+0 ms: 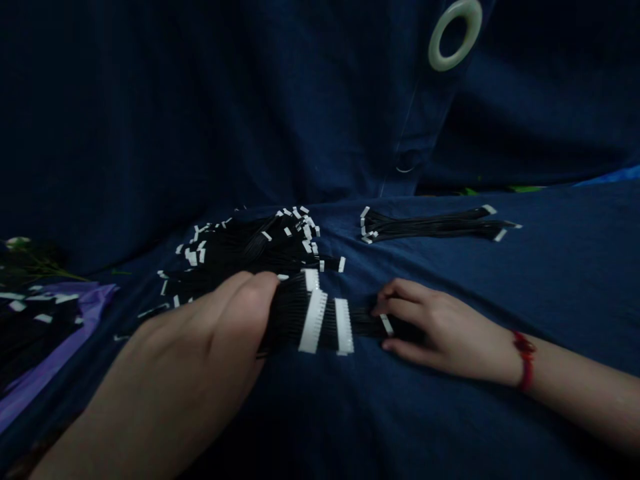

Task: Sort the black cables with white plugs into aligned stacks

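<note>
My left hand [215,347] is closed around a bunch of black wire harnesses [285,307]. Long white connectors [313,321] stick out past its fingers to the right, and the wires inside the grip are hidden. My right hand [420,320] has its fingers curled around the end of a black wire harness, at a small white connector [386,325]. The thumb is below this connector and the fingers are above it. Behind the left hand lies a loose heap of similar black harnesses [250,243] with white ends.
A separate bundle of black harnesses [430,223] lies at the back right on the dark blue cloth [565,267]. At the far left, a purple bag [95,310] holds more white-ended harnesses beside some greenery [40,263]. A blue curtain with a ring [436,47] hangs behind.
</note>
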`<control>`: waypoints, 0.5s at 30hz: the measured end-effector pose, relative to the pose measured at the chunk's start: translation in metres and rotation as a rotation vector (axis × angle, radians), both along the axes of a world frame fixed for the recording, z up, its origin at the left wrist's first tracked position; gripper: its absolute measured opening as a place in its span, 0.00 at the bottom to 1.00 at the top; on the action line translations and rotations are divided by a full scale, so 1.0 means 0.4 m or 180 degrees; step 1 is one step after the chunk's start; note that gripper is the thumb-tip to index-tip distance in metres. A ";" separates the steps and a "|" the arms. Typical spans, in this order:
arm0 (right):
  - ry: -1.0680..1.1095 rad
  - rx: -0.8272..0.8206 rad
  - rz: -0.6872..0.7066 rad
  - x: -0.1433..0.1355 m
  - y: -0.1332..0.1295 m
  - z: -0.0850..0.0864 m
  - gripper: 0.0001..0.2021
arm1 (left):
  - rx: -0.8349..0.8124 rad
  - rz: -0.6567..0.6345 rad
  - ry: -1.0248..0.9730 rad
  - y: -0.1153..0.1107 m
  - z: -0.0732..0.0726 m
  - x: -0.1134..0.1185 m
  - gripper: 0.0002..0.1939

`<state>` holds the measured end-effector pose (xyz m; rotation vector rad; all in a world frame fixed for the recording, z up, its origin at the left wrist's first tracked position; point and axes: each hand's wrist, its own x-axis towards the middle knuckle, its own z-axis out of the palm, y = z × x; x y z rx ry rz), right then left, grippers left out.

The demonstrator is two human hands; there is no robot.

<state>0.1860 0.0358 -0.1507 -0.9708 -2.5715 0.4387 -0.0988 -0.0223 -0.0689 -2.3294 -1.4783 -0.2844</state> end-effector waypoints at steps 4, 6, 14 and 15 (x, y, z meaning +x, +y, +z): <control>0.0128 0.0044 0.0108 0.002 0.010 -0.010 0.17 | -0.0340 -0.0309 0.0234 0.012 -0.006 0.052 0.12; 0.0082 0.0187 0.0192 -0.001 0.012 -0.015 0.15 | -0.0773 -0.0270 0.0480 0.021 -0.026 0.075 0.12; -0.0317 0.1028 0.0255 -0.004 0.014 -0.027 0.13 | -0.1213 0.0239 0.1195 0.048 -0.070 0.092 0.22; -0.0338 0.1060 0.0260 -0.003 0.016 -0.027 0.13 | -0.1239 0.0383 0.1222 0.050 -0.065 0.088 0.23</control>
